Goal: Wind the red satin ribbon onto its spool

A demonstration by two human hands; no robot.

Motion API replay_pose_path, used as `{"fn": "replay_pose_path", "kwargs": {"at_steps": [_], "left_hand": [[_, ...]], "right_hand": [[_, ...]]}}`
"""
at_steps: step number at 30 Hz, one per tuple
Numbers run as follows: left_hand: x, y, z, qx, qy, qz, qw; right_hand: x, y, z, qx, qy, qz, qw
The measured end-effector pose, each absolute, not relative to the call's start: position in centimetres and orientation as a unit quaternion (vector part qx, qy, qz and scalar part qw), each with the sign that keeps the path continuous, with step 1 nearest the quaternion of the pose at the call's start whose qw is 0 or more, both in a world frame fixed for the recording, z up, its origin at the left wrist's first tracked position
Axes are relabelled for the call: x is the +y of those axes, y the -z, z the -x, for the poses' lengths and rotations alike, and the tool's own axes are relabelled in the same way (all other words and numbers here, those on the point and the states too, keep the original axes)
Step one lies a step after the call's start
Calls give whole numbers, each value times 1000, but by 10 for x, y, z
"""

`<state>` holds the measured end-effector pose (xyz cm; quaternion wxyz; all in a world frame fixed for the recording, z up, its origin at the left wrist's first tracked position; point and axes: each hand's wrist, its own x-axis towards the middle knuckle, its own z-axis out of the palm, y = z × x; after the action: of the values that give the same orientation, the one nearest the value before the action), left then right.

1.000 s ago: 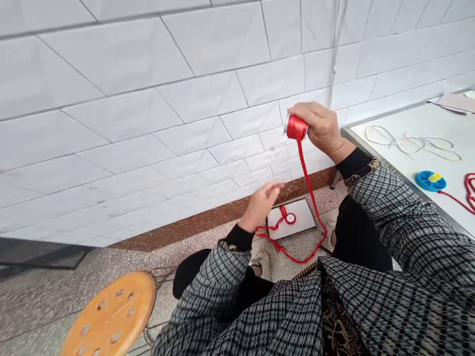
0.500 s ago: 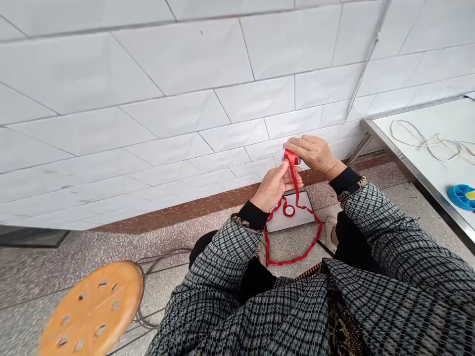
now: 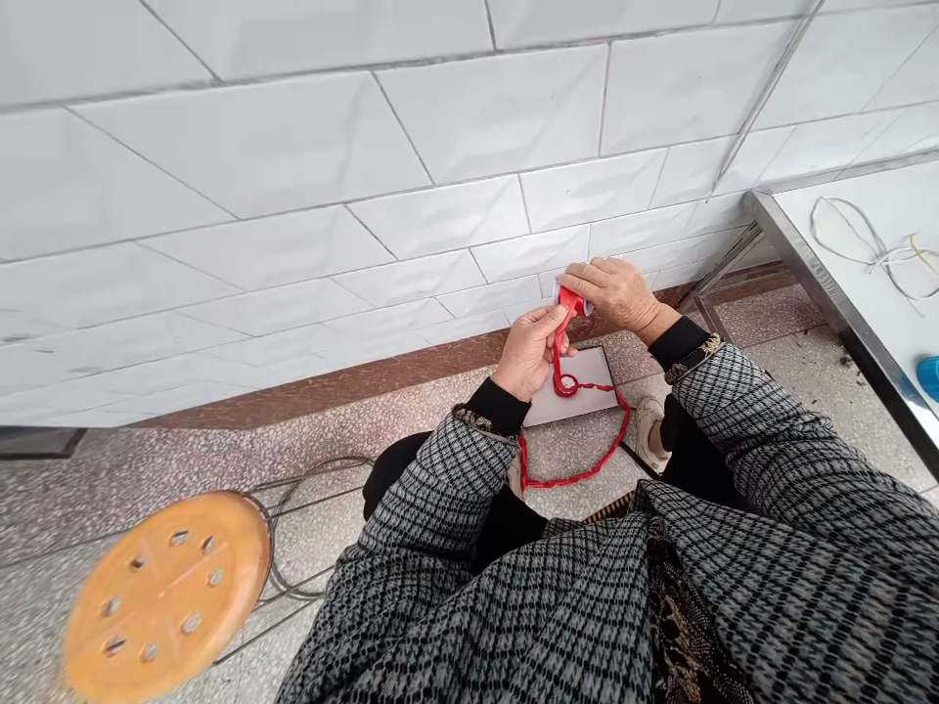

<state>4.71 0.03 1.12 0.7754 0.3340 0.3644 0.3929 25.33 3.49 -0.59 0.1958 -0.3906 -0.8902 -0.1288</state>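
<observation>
Left hand point(image 3: 528, 354) has come up, fingers point(image 3: 556, 316) pinching ribbon point(image 3: 587, 477) below spool point(image 3: 573, 300)

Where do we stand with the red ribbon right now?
Done: a length of ribbon is off the spool, hanging in a loose loop down by the white board. In hand: the right hand grips the spool and the left hand pinches the ribbon just below it. Left: that loop is slack and loose. I cannot tell whether it is being wound on or pulled off.

Grey-and-black checked sleeves point(image 3: 740, 440), black cuffs point(image 3: 501, 404), patterned trim
</observation>
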Motion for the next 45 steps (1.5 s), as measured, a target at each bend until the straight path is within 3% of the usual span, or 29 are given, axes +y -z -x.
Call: {"fn": "replay_pose_path", "kwargs": {"at_steps": [9, 19, 38, 45], "left_hand": [[-3, 1, -53, 382, -465, -285, 746], [-6, 6, -55, 355, -446, -292, 768], [-17, 20, -67, 361, -458, -293, 757], [-21, 24, -68, 381, -454, -362, 720]], "right_hand": [[34, 11, -248, -893, 118, 391, 188], [34, 11, -248, -887, 74, 415, 186], [44, 19, -250, -779, -61, 531, 328], [48, 22, -239, -656, -247, 554, 449]]}}
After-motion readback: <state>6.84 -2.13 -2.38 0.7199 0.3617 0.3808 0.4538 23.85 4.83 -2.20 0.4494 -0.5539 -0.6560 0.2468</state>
